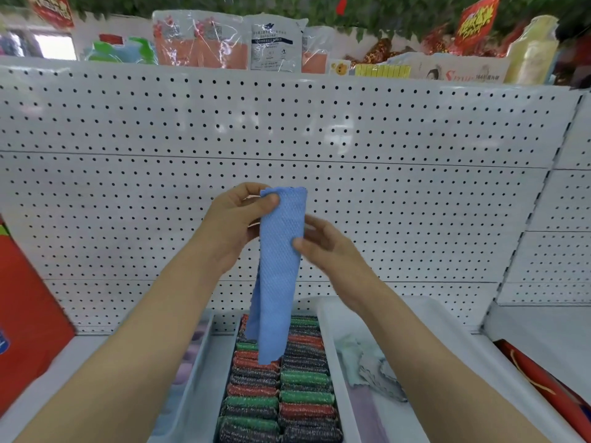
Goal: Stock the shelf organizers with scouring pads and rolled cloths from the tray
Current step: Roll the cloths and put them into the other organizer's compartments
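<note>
A white perforated back panel (287, 129) rises behind a shop shelf (543, 321), its rows of small round holes running the full width. Along its top edge stand plastic-wrapped packs (204, 39) with orange contents and a white pouch (275, 43) printed in small text too blurred to read; a red sign (473, 19) with yellow characters hangs at the upper right.

In front of the panel, both hands hold a blue cloth (278, 266) up in the air. Its long axis runs nearly vertical, the upper end loosely folded over, the lower end hanging free above the organizers. The fabric has a fine waffle-like, diamond-textured weave. The left hand (236, 225) pinches the top corner between thumb and fingers; the right hand (323, 241) grips the cloth's right edge at mid-height, thumb in front.

Below, a white organizer (335, 362) holds two columns of glittery scouring pads (281, 388) in green, red and dark grey, packed side by side. The organizer to its right holds crumpled pale cloths (371, 369). Red boxes (28, 314) sit at the shelf's left and right edges.
</note>
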`<state>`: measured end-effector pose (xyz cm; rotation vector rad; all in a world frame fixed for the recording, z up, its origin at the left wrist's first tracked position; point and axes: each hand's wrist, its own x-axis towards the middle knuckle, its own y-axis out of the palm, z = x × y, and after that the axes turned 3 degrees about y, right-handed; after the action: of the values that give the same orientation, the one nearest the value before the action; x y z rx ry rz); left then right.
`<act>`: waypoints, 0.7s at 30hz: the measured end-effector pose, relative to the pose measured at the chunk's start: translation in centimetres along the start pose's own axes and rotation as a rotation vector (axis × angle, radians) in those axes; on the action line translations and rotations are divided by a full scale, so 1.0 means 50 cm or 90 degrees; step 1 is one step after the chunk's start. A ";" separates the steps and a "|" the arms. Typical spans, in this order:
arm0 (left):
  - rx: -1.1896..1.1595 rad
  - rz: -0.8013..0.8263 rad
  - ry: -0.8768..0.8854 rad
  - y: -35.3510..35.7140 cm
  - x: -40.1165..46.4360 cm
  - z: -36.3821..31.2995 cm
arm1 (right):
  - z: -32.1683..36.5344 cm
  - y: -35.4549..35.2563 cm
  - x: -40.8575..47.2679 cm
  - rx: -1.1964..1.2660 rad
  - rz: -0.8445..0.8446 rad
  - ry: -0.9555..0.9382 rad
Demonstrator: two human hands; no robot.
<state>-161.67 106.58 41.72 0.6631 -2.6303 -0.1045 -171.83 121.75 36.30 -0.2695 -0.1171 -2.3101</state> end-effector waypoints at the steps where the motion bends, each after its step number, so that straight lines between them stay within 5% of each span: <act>1: -0.019 0.004 -0.007 -0.004 0.003 -0.001 | -0.017 0.004 -0.005 0.025 0.059 0.022; 8: -0.115 -0.017 -0.051 -0.020 0.014 0.003 | -0.110 0.038 -0.046 0.020 0.148 0.081; 13: -0.153 -0.045 -0.084 -0.032 0.010 0.009 | -0.150 0.018 -0.064 -0.162 0.215 0.153; 21: -0.140 -0.020 -0.115 -0.026 0.008 0.015 | -0.056 0.030 -0.022 -0.048 0.138 0.002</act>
<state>-161.71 105.22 40.98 0.6453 -2.7246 -0.4768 -170.43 121.04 33.33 -0.3022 0.0013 -2.1012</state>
